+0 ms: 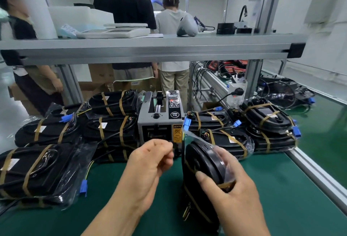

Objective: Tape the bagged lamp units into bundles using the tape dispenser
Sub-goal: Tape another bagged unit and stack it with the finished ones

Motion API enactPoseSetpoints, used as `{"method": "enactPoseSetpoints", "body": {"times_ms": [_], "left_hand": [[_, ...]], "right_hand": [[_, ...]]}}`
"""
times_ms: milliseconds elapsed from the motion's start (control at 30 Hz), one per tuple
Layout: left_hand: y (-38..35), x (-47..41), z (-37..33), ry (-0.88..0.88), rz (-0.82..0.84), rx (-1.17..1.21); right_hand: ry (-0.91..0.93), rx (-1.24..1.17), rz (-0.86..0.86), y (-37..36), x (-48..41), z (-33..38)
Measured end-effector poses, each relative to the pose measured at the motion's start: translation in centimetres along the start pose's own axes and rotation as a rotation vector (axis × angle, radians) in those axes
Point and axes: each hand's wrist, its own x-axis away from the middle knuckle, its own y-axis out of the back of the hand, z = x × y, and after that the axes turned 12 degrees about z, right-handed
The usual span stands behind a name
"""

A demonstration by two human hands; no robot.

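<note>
You're deep into this job. Taped bundles point(47, 130) fill the left of the frame, each black bagged pair strapped with tan bands, and another stack of finished bundles point(266, 119) sits right of centre. Between them stands the grey tape dispenser point(159, 121), facing you on the green tabletop point(112, 188).

Your right hand point(231, 194) grips the lamp bundle point(204, 166) now being worked, lower right of centre. It stands on edge on the tabletop, your thumb is across its near face and your fingers are wrapped round the far side over the clear bag. Tan tape already crosses it near your thumb and lower down, so I judge this one is partly strapped.

Your left hand point(150, 170) is just below the dispenser's mouth. Its fingers are curled, thumb tip against forefinger, and I can't make out a strip between them.

There's still work ahead. Loose bagged units point(287, 92) with trailing cables lie on the conveyor belt point(328, 123) at upper right, with no tape that I can see. This bundle probably needs another band before it joins a stack.
</note>
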Motion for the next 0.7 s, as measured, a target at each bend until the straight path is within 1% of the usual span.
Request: {"method": "enactPoseSetpoints", "body": {"times_ms": [67,167,300,567,700], "left_hand": [[-1.0,0.9,-0.4,0.022,0.102,0.014],[-1.8,1.1,-0.8,0.055,0.164,-0.014],[-2.0,1.0,-1.3,0.066,0.192,-0.104],[-1.7,0.8,-2.9,0.078,0.204,-0.29],[-2.1,0.5,-3.6,0.134,0.196,-0.263]], "right_hand": [[0.001,0.011,-0.013,-0.4,0.0,0.4],[-0.003,0.002,-0.024,-0.8,-0.1,1.1],[0.076,0.043,-0.093,-1.1,-0.4,1.9],[0.079,-0.049,-0.072,-1.9,-0.8,2.4],[0.076,-0.071,-0.086,-2.0,-0.8,1.6]]}}
